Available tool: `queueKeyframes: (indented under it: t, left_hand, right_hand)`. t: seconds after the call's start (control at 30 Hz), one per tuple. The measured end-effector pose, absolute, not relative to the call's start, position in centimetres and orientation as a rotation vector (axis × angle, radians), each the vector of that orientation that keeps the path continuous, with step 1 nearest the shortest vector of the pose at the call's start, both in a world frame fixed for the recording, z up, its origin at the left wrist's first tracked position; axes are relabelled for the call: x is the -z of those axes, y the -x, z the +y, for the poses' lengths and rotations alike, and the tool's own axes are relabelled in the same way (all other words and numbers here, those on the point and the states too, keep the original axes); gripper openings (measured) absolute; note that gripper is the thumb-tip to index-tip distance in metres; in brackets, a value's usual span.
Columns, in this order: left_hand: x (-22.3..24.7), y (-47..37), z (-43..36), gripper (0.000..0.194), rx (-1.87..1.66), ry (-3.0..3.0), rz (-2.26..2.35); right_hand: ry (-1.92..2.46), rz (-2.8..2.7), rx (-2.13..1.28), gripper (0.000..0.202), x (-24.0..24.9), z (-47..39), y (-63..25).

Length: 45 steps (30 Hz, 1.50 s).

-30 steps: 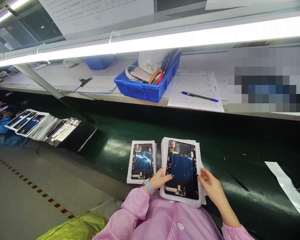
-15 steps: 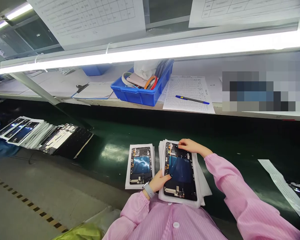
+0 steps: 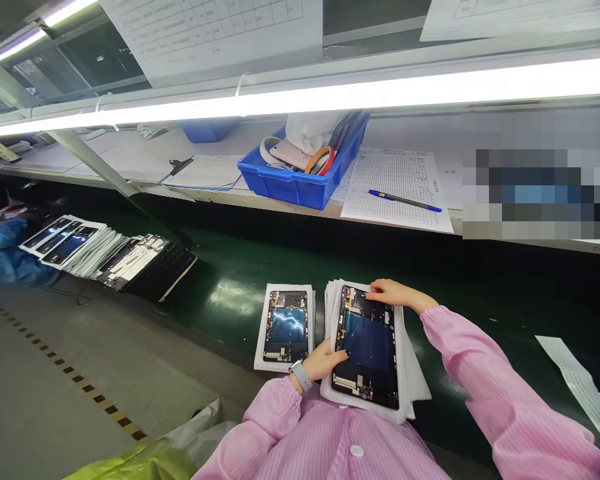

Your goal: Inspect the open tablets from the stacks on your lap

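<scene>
An opened tablet unit (image 3: 370, 343) with a dark blue battery lies on a stack of white foam sheets (image 3: 411, 373) at the bench's front edge. My left hand (image 3: 326, 360) grips its left side, thumb on top and the other fingers hidden beneath. At the top edge, my right hand (image 3: 393, 293) holds the same unit, its fingertips pressed on the upper part. A second opened tablet (image 3: 287, 325) rests on white sheets to the left, touched by neither hand.
On the shelf stand a blue bin (image 3: 300, 180) with tape rolls, a printed form (image 3: 395, 180) with a pen (image 3: 405, 201), and a clipboard (image 3: 205, 171). More tablets (image 3: 70, 243) lie far left beside a blue sleeve (image 3: 10, 257). A paper strip (image 3: 575, 377) lies right.
The camera view has shifted, so the bench and shelf items appear farther right. Both hands keep their hold on the tablet unit, with little visible change.
</scene>
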<state>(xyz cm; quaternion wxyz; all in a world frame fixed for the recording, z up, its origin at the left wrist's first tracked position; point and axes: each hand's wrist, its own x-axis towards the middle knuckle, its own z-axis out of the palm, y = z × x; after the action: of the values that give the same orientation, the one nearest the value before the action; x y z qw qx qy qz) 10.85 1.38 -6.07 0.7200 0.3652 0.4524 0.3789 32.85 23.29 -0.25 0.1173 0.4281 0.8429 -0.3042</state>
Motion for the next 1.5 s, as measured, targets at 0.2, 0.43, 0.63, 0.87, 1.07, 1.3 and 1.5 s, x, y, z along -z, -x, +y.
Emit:
queueKeyframes:
  t: [0.2, 0.43, 0.63, 0.87, 1.07, 1.3, 1.5]
  left_hand:
    - [6.0, -11.0, 1.6, 0.055, -0.857, -0.743, 0.994]
    - [5.8, -10.4, 1.9, 0.048, -0.851, -0.676, 1.017]
    - [5.7, -10.3, 2.0, 0.051, -0.848, -0.671, 0.971]
    - [5.4, -10.7, 1.9, 0.064, -0.887, -0.649, 0.953]
    - [5.0, -11.0, 1.3, 0.072, -0.921, -0.607, 0.949]
    - [2.7, -8.4, -0.9, 0.065, -1.074, -0.46, 1.036]
    - [-0.1, -6.6, -3.3, 0.065, -1.149, -0.267, 1.077]
  right_hand:
    - [-1.214, 2.417, 0.825, 0.031, -0.4, 23.1, -32.8]
    - [-1.284, 2.386, 0.627, 0.032, -0.9, 23.1, -32.1]
    - [-1.4, 2.352, 0.503, 0.026, -1.0, 22.2, -31.3]
    - [-1.512, 2.352, 0.452, 0.024, -1.5, 20.7, -30.4]
    - [-1.686, 2.413, 0.55, 0.031, -3.1, 20.8, -29.6]
    - [-1.971, 2.651, 1.033, 0.049, -7.7, 19.0, -31.6]
    - [-1.998, 2.428, 1.954, 0.051, -8.2, 11.4, -31.2]
